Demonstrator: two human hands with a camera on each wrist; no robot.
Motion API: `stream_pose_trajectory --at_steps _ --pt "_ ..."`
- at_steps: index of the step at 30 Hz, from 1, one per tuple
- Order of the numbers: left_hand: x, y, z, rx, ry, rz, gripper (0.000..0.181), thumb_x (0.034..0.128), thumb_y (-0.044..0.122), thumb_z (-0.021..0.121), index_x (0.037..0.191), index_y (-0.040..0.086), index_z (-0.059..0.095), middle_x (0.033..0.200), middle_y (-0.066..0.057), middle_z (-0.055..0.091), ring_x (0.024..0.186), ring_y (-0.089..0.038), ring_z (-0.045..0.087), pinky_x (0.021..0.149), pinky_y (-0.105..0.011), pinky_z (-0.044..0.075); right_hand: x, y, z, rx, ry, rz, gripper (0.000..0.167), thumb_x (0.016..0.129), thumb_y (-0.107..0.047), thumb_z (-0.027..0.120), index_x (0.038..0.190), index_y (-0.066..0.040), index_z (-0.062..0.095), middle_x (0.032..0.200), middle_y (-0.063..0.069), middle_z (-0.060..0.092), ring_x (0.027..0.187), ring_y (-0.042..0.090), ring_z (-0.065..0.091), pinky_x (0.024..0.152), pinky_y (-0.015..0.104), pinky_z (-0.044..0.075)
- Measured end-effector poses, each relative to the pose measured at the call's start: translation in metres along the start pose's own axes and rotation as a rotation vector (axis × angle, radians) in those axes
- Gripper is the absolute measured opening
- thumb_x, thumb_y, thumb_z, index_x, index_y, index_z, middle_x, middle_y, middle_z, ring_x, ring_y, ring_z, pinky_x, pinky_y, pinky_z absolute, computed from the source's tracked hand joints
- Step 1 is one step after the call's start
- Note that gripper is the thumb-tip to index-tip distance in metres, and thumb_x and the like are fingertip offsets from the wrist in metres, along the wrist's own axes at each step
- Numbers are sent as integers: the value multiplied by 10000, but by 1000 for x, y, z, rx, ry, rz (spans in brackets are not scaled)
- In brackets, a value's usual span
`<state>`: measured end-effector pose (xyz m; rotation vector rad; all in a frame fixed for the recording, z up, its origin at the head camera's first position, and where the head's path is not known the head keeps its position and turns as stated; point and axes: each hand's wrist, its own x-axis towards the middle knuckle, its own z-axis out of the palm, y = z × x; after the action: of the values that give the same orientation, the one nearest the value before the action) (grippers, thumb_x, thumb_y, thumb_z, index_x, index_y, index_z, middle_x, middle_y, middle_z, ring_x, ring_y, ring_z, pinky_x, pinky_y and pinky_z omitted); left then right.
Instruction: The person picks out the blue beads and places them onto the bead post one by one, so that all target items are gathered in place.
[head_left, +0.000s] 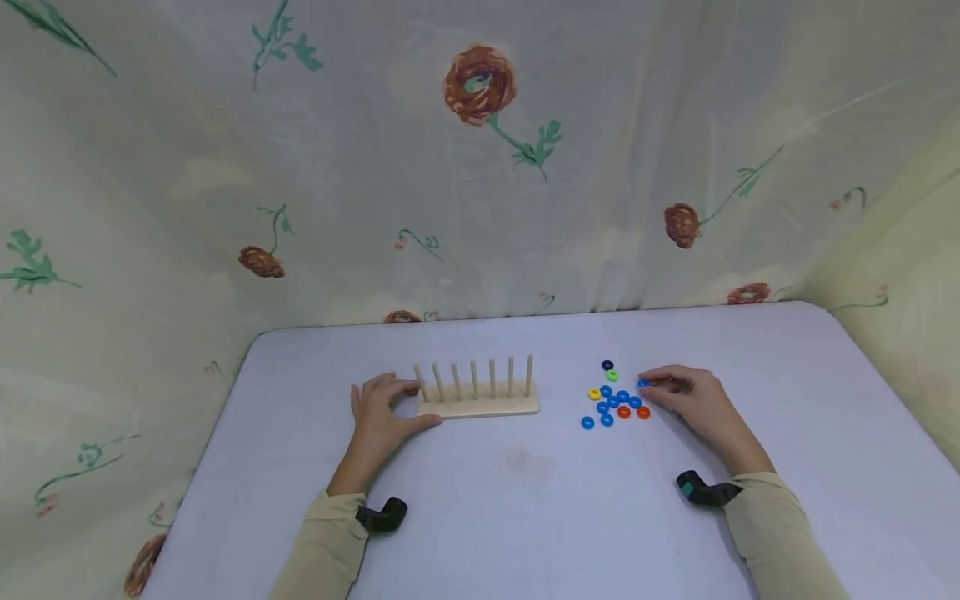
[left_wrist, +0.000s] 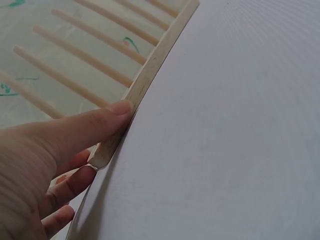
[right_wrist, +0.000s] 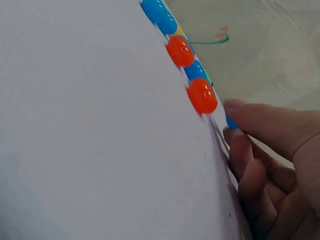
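Right hand [head_left: 693, 404]: thumb and fingers pinched together on a small, glossy blue ring [head_left: 643, 382], held at the fingertips just right of a loose cluster of blue, orange-red, yellow, green and dark rings [head_left: 623, 396] on the white tabletop [head_left: 525, 517]. Left hand [head_left: 382, 408]: clamped on the left end of a pale wooden seven-peg rack [head_left: 480, 408], thumb against its front edge.

A screened-off nook, apparently set up for filming; whether it stands in a home, lab or office cannot be told. Pale drapes [head_left: 360, 167] printed with rust-red flowers [head_left: 480, 83] and green stems hang beyond the far edge and at left and right of a white worktop [head_left: 525, 525]. Small black cameras [head_left: 384, 515] sit at both wrists.
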<state>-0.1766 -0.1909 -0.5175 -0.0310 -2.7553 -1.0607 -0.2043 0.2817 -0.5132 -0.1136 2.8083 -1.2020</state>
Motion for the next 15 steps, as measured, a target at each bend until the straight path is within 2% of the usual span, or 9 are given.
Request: stream_pose_trajectory --at_steps 4,10,12,15 --pt "0 -3 2 -6 -1 3 577 662 325 984 1146 99 766 1240 -148 729 1424 -404 444 1235 -745 -1 1 7 -1 99 -6 46 468 983 -480 678 1301 -138 707 1167 122 723 788 140 600 616 228 539" --pt "1 -3 1 -15 1 1 576 661 352 983 1137 110 767 1222 -130 735 1432 -393 437 1245 -730 -4 3 6 -2 125 -1 38 490 981 -485 677 1318 -130 703 1141 109 701 757 122 593 602 227 535" --pt "1 -3 2 -18 -2 5 578 666 346 982 1141 98 764 1225 -133 734 1431 -392 441 1255 -718 21 2 5 -2 122 -3 42 493 979 -483 683 1324 -131 703 1154 117 705 753 124 593 599 226 533" --pt "1 -4 2 -29 -15 6 587 677 330 979 1159 82 754 1264 -140 715 1431 -380 442 1278 -658 126 2 5 -3 113 -1 43 493 974 -476 693 1331 -137 703 1193 130 712 760 127 594 598 222 532"
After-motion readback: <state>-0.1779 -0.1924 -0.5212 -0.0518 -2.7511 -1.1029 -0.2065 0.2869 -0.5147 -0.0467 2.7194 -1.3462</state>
